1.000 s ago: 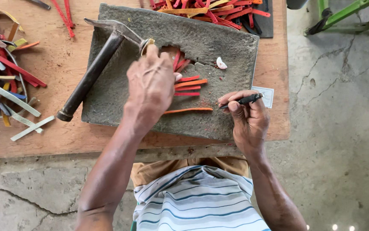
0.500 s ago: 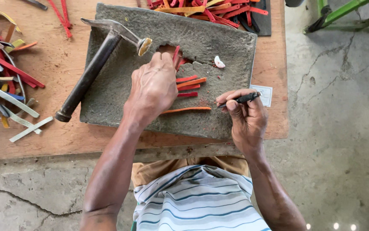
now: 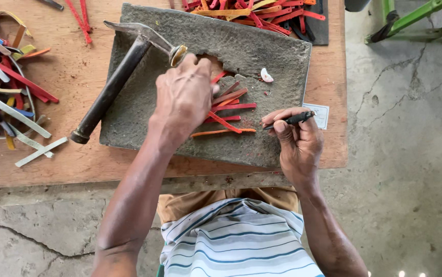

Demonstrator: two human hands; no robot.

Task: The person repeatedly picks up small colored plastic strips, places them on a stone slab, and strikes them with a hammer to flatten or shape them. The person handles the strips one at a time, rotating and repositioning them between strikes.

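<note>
Fingers [image 3: 208, 77] of your left hand [image 3: 185, 97] are curled down onto the cluster of red and orange strips [image 3: 226, 110], though your knuckles hide whether they pinch one or just press it flat. Your right hand [image 3: 295, 141] has its fingers closed narrow around a thin black tool [image 3: 292, 120], tip aimed left at the end of the orange strip [image 3: 223, 132] lying nearest you. Both hands work on the grey stone slab [image 3: 262, 51] that sits on the wooden surface [image 3: 77, 164].

Risks, as I judge them: the tool tip sits close to your left thumb side, so a slip along the slick strip could run it into your skin. The loose strips overlap, so pressing one may drag its neighbours askew. The hammer [image 3: 123, 72] rests on the slab with its head just beside your left fingers; a nudge from your wrist could roll it onto them or knock its handle into the pile of mixed strips [image 3: 5, 97] on the left.
</note>
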